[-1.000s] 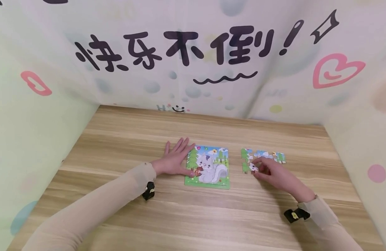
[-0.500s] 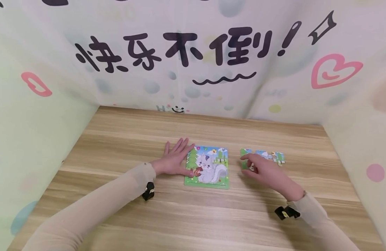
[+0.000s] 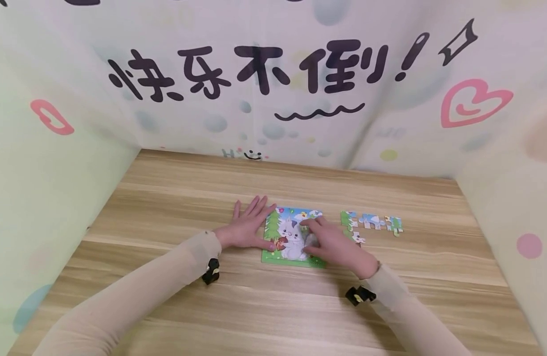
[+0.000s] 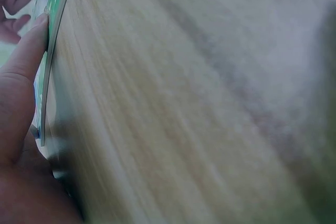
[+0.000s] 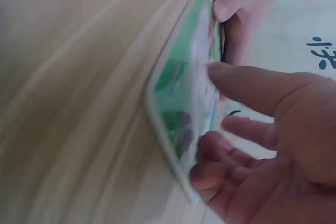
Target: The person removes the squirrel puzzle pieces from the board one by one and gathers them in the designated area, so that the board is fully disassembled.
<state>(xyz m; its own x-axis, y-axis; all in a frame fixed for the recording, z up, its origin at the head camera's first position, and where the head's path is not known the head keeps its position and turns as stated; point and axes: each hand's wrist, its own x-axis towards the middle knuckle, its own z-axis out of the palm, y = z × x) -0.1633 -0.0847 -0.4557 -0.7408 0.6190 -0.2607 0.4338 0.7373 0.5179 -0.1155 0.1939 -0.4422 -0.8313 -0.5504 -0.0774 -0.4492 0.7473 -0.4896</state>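
Observation:
A square jigsaw puzzle (image 3: 292, 237) with a grey squirrel and an acorn lies flat on the table. My left hand (image 3: 248, 230) rests with fingers spread over its left edge, the thumb touching the picture; in the left wrist view that thumb (image 4: 29, 51) lies along the green border. Over the puzzle's right side is my right hand (image 3: 338, 245), covering part of the tail. Its thumb and fingers are parted with nothing between them, and the right wrist view shows them close above the puzzle's surface (image 5: 176, 80).
Right of the puzzle lie several joined jigsaw pieces: a tree piece (image 3: 348, 219), a cloud piece (image 3: 372, 220) and another tree piece (image 3: 394, 224), with a white animal-face piece (image 3: 358, 238) nearer me. A printed cloth wall (image 3: 255, 123) stands behind the wooden table (image 3: 202, 183).
My right hand has moved left from the loose pieces to over the squirrel puzzle. Those pieces have shifted very little. My left hand stays in place.

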